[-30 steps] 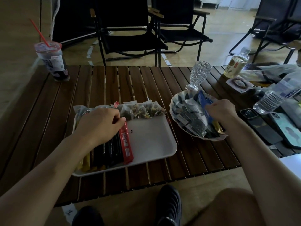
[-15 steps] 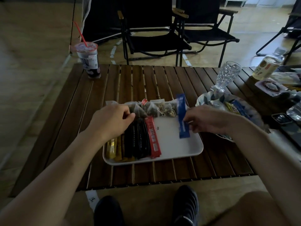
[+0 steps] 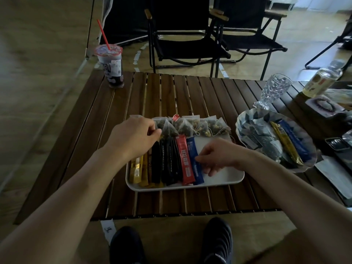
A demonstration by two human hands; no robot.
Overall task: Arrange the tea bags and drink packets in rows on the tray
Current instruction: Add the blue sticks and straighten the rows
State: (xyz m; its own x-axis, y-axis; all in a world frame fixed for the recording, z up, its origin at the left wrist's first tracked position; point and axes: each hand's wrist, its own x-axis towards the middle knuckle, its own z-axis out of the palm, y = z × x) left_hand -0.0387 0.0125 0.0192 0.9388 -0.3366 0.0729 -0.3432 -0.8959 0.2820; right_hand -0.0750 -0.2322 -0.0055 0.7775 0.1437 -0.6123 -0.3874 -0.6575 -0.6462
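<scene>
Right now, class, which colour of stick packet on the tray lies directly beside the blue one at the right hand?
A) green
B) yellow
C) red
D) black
C: on the tray, the blue packet that the right hand pinches lies edge to edge with the red packet.

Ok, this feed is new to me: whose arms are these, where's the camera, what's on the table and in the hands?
No machine: a person's bare arms, filmed by one wide-angle head-worn camera looking down. The brown slatted wooden table bears a white rectangular tray with a far row of mesh tea bags and a near row of yellow, black and red stick packets. The right hand pinches a blue stick packet beside the red one. The left hand rests on the row's left end, grip unclear. A patterned bowl holds more packets.
</scene>
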